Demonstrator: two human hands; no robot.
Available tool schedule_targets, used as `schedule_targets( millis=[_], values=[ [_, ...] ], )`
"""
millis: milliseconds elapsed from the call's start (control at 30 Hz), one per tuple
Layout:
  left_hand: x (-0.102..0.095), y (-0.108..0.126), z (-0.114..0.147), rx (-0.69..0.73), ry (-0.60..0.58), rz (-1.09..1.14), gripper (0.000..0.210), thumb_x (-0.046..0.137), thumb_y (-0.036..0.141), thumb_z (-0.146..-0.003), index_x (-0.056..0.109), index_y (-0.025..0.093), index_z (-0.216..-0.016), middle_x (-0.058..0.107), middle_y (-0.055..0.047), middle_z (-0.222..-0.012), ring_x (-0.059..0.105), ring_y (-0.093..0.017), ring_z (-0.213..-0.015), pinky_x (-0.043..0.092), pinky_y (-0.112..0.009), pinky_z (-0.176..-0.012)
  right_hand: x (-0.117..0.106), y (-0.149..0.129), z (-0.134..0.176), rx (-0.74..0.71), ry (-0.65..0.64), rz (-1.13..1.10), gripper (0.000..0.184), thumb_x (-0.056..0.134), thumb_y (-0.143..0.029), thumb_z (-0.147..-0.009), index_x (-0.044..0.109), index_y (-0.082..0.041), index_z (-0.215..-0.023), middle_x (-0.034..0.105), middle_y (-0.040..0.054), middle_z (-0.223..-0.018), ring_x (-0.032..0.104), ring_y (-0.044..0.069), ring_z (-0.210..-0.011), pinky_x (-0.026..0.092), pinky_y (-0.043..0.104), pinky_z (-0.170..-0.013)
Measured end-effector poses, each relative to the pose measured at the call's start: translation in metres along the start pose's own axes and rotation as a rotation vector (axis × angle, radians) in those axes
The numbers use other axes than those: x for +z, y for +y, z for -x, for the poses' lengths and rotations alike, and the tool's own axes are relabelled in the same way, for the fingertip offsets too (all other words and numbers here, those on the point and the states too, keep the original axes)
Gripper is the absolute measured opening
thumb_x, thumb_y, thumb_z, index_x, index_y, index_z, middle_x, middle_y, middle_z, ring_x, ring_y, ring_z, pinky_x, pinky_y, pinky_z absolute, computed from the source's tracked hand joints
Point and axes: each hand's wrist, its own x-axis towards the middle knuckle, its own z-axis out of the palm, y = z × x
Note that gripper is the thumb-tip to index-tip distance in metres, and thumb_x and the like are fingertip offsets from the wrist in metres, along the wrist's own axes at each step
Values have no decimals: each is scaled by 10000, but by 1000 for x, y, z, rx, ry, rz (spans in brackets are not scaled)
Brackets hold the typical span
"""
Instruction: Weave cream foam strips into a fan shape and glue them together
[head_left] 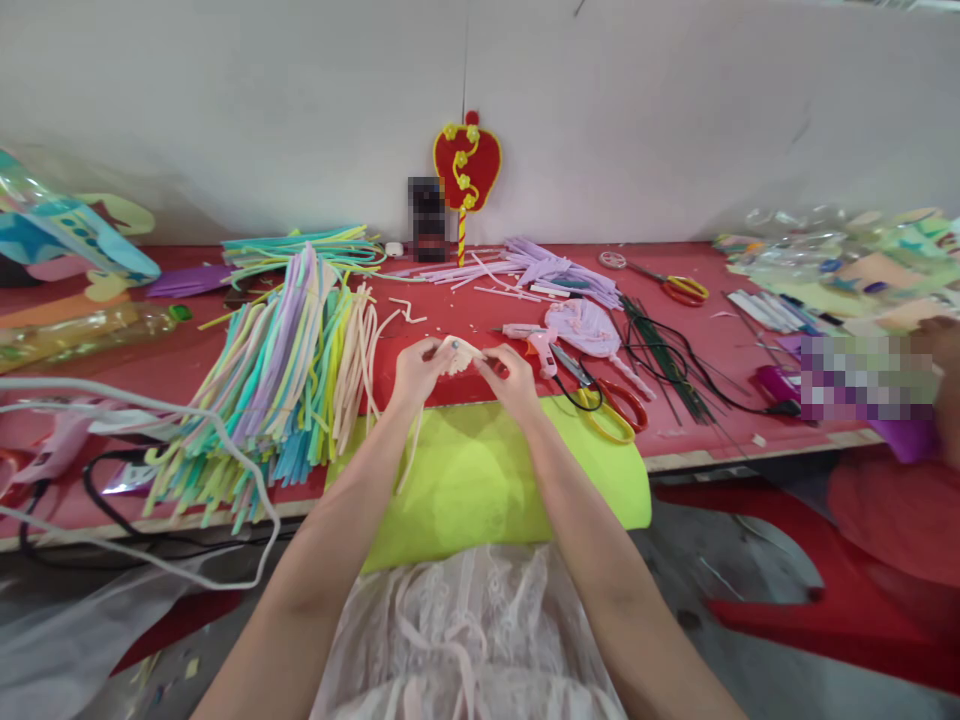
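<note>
My left hand [420, 372] and my right hand [510, 378] meet over the near edge of the red table. Their fingers pinch a small cream piece [459, 354] from both sides; it looks like bent pipe cleaner. A cream pipe cleaner strand [410, 455] hangs below my left hand, and whether it joins the piece cannot be seen. Under my forearms lies a bright yellow-green sheet [465, 480]. Just right of my right hand are a pink glue gun [541, 348], scissors [611, 412] with yellow and red handles, and a lilac fan-shaped piece [586, 328].
A big bundle of pastel pipe cleaners [289, 360] stands at left, near a white cable [247, 450]. Lilac pipe cleaners [559, 268], dark green stems [664, 360] and more scissors [679, 288] lie behind and right. A red apple-shaped decoration [480, 165] stands against the wall. Another person's hand [941, 345] is at right.
</note>
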Motion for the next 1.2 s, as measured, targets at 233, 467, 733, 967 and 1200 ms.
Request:
schedule_targets(
  millis=[233,467,733,967,1200],
  values=[
    [0,1,1,8,-4,-15,341,587,463,-797,584,182,-605,521,21,-544,447,-105,-518,323,-235,-531,0,-2,-1,31,0,-37,283,544,-484,-850,648,-223,-883,600,28,-835,559,149,-731,472,290,-716],
    [-1,1,1,7,1,-19,339,584,456,-804,596,174,-616,517,23,-545,437,-98,-518,308,-233,-527,1,2,-2,11,-21,-55,300,526,-476,-867,664,-213,-909,610,39,-859,563,151,-758,469,292,-728],
    [-1,2,1,11,7,-32,342,586,462,-797,613,170,-623,511,27,-535,429,-96,-511,303,-232,-523,2,8,-2,8,-69,-53,335,497,-488,-885,673,-203,-895,619,43,-827,567,154,-750,453,285,-683],
    [0,0,0,8,-6,-20,320,593,447,-792,620,171,-633,537,20,-555,450,-101,-527,317,-231,-533,2,8,-3,16,-73,-76,323,500,-479,-885,664,-201,-871,619,33,-817,577,154,-758,453,280,-698],
    [-1,0,1,2,3,-31,318,593,448,-791,627,171,-640,513,24,-546,429,-100,-521,301,-233,-528,2,9,-2,-10,-77,-35,320,478,-464,-902,655,-197,-891,616,34,-820,569,150,-752,453,275,-700]
  ],
)
